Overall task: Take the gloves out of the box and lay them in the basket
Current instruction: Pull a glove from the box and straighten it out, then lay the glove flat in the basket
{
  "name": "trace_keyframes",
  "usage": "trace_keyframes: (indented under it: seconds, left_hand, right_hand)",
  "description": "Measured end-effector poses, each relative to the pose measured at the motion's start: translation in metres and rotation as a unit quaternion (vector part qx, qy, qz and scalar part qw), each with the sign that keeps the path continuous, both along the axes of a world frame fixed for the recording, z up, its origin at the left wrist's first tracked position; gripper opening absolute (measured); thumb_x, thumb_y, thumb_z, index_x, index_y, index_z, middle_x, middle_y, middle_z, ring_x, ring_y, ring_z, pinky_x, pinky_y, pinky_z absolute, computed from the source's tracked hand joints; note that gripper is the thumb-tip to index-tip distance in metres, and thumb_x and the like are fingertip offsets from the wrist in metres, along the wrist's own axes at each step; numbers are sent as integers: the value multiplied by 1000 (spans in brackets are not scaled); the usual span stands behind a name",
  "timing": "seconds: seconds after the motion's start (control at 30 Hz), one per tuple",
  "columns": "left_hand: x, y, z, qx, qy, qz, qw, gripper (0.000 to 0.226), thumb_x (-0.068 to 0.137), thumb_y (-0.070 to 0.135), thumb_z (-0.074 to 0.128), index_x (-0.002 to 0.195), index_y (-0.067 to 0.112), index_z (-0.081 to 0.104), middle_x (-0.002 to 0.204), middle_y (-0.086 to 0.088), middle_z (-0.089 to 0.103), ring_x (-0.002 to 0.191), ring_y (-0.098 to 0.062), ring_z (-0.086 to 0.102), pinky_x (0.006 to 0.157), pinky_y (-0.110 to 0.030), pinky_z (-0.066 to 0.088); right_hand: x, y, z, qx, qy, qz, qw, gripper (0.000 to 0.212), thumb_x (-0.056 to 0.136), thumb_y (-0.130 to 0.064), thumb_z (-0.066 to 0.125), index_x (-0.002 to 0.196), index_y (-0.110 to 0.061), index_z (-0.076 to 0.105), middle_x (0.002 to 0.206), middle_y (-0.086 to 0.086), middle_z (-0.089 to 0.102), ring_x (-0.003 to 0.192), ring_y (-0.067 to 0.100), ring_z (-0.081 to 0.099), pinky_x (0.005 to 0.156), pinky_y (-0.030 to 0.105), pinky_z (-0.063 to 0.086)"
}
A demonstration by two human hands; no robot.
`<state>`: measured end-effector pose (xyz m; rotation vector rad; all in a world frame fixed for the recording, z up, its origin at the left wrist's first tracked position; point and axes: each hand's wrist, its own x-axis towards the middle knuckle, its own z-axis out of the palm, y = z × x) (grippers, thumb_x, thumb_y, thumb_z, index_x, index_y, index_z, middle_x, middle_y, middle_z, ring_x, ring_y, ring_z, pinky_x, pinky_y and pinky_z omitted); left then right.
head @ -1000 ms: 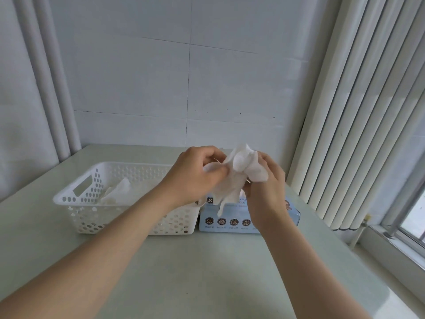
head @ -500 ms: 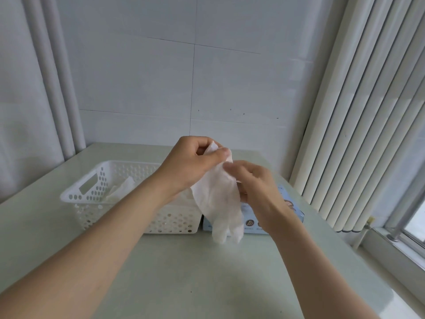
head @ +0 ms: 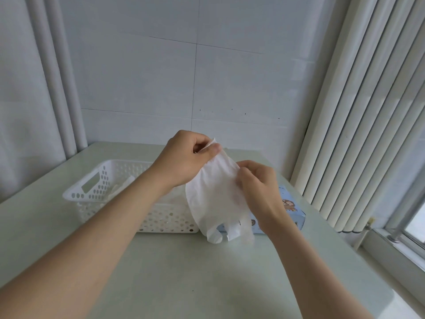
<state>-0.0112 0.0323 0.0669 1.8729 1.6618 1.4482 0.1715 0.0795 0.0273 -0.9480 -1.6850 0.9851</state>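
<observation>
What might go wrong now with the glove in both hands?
The left hand pinches only the glove's top edge, the right hand its side: the thin glove may slip or tear. It seems to hang in front of the basket, not over it, so it might drop on the table.

The table (head: 207, 284) before me is pale green and smooth, its far edge against the tiled wall (head: 138, 88). Two things stand on it: a white perforated basket (head: 165, 219) on my left and a light blue box (head: 296, 217) just to its right; whether they touch I cannot tell.
</observation>
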Motion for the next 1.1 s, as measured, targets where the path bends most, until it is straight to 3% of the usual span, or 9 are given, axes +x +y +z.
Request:
trace_keyframes:
  seconds: [0.1,0.23,0.4,0.47,0.63,0.77,0.83,0.97,1.1]
  left_hand:
    - [-3,4,-1,12,11,32,999,42,105,39,62,83,4,66,63,1,46,58,-12,41,59,-30,35]
    - [-5,4,0,12,-3,44,999,46,105,43,59,90,0,66,64,3,47,57,-11,42,59,-28,38]
    - [-13,1,4,-42,-84,40,995,46,106,46,56,86,4,58,71,3,40,65,-17,38,63,-30,34]
    - [-20,-1,7,-76,-75,72,992,41,106,45,55,87,9,58,73,2,43,66,-18,42,61,-29,39]
    - [-52,-8,9,-163,11,135,977,48,108,44,51,102,-3,59,75,-3,39,67,-22,41,45,-24,44]
    - [-86,-14,4,-206,38,148,967,34,109,43,48,97,13,56,76,-6,38,66,-23,40,46,-26,44]
    - [-102,-17,2,-218,59,169,959,36,111,42,43,95,11,52,73,-6,40,57,-23,43,45,-25,43]
    - [-122,-21,-6,-272,108,203,934,45,113,40,36,83,8,45,61,-6,47,38,-17,45,43,-24,38]
    - [-135,-20,-21,-325,136,255,900,42,112,45,37,111,6,53,84,-16,65,59,-29,66,56,-37,61]
  right_hand:
    - [4,-2,1,-39,-46,52,997,34,85,-28,65,73,1,51,72,5,42,66,19,41,66,35,32]
    - [4,1,4,-100,28,83,991,24,85,-25,66,65,-15,59,74,7,54,72,24,50,71,38,37]
    - [6,6,-1,-156,70,113,979,20,95,-21,72,101,-1,72,97,22,75,81,34,70,73,48,55]
    - [2,5,-2,-147,61,94,983,19,97,-26,73,102,-8,77,104,23,77,81,32,72,72,44,58]
    - [-26,2,0,-93,52,45,993,21,101,-31,70,99,-11,78,89,15,79,69,20,68,62,32,56]
    - [-58,8,8,-18,-44,19,999,28,98,-28,63,88,-6,75,66,7,64,57,17,52,55,29,45]
    - [-78,14,13,17,-109,-5,994,24,97,-30,62,87,-15,77,70,1,73,54,16,57,53,24,46]
    - [-116,28,11,117,-242,-37,962,30,101,-25,56,93,-2,74,81,19,73,59,30,61,54,28,44]
    - [-137,34,2,179,-379,-33,907,27,105,-28,55,95,-8,70,87,10,66,73,33,63,57,31,48]
